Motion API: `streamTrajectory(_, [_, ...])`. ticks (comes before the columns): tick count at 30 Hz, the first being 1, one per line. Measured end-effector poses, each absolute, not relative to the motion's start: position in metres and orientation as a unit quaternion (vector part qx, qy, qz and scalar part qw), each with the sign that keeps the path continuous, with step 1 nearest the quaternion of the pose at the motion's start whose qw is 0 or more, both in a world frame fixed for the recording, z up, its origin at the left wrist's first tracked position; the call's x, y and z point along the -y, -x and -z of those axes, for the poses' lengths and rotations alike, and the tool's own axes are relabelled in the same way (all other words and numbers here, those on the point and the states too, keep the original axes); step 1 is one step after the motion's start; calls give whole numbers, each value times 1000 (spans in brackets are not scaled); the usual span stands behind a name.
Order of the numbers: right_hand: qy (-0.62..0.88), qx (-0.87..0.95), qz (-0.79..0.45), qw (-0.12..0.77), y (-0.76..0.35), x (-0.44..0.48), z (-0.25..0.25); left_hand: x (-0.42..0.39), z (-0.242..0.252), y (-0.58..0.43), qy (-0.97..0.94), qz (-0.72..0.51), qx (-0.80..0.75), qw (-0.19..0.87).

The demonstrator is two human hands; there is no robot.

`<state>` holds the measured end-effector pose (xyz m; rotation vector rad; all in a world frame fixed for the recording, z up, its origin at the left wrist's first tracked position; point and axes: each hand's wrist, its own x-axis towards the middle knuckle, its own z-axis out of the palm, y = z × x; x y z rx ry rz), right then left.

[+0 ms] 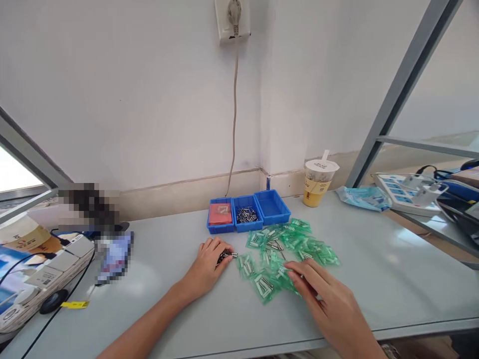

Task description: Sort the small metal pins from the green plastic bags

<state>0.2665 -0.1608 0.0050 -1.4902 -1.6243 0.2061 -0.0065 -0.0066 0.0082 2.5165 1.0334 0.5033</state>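
Little metal bits and green baggies, all within easy reach on a pale grey desk (157,257).
Right hand (325,294) is closest, fingertips at the heap of see-through green plastic pouches (299,244); honestly can't tell if that grip's pinching one. Left hand (207,262) has its grip curled round a clump of small dark-and-silver metal pieces (225,255), maybe so they don't scatter. Behind, three blue rectangular plastic bins (248,228) sit side by side, probably to keep stuff sorted; the middle one's got similar pieces.
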Motion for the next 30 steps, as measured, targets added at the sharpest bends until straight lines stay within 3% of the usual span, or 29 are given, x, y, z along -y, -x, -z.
streamTrajectory(7, [660, 544, -102, 509, -272, 184, 1, 2, -6, 7, -895, -162, -373, 185])
streamTrajectory(13, [630, 459, 171, 603, -271, 187, 20, -1, -2, 9, -896, -153, -372, 188])
streamTrajectory(16, [612, 463, 219, 603, -266, 189, 23, -2, -2, 10, -898, -147, -372, 185])
streamTrajectory(21, [630, 547, 155, 529, -261, 183, 8, -3, 0, 9, -902, -158, -365, 170])
streamTrajectory(25, [670, 623, 55, 400, -273, 165, -6, -3, 3, 10, -902, -162, -364, 165])
streamTrajectory(30, [683, 683, 55, 251, -287, 137, -8, -3, 3, 10, -902, -165, -360, 169])
